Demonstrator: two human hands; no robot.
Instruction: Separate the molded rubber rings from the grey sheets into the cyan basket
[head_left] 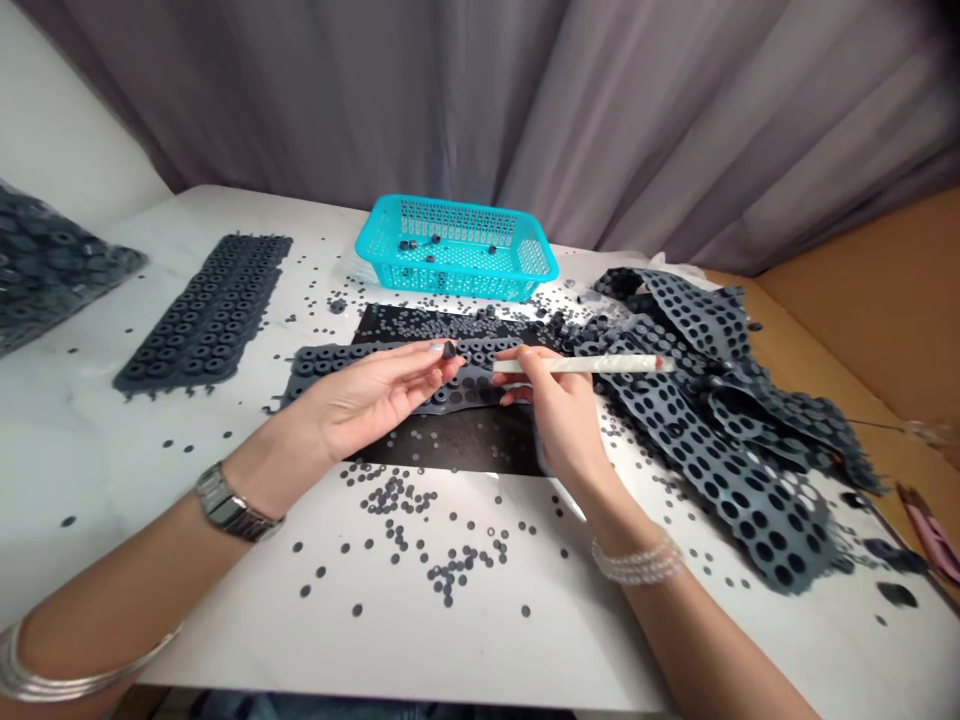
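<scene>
My left hand is turned palm up over a dark rubber sheet of round plugs, its fingers closed on a small black rubber plug at the fingertips. In my right hand is a white stick-like tool, gripped between thumb and fingers, its reddish end pointing right. Its other end points left toward the plug. Beneath both hands the sheet lies across a black mat; toward its right, several of its round spots are flat and without raised plugs.
A turquoise basket behind the mat holds several black plugs. Stacked plug sheets lie at left, near a clear bag of dark pieces. Punched-out sheets are heaped at right. Small dark discs litter the white table.
</scene>
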